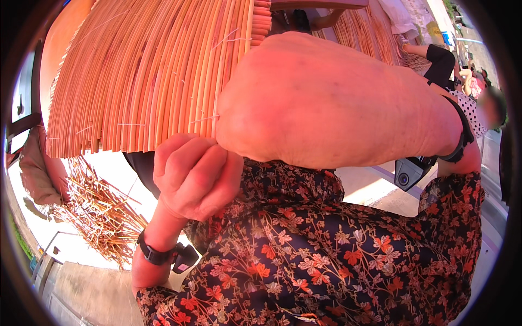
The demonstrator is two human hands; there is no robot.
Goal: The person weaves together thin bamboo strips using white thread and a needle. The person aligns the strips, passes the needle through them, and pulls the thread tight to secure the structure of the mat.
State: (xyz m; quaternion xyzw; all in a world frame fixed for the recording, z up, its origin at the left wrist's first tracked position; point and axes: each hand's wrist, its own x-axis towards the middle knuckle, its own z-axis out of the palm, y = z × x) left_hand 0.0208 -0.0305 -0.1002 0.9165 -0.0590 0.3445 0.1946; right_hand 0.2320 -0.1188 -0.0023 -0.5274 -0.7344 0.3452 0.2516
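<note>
A mat of thin reddish-brown reed stalks (147, 76), laid side by side and bound with pale thread, hangs in front of me. At the mat's lower right edge, my left hand (198, 176) is closed with its fingers curled. What it grips is hidden behind the fingers. My right hand (272, 100) is very close to the camera, across the mat's right edge, and meets the left hand near the stalk ends. Only its back and wrist show; the fingers are hidden. Short loose thread ends (231, 39) stick out on the mat.
A heap of loose stalks (106, 217) lies on the pale ground at left. More stalks (364, 35) are spread beyond a wooden bench (321, 4). At far right sits another person in a dotted top (470, 111). An orange panel (68, 41) stands behind the mat's left side.
</note>
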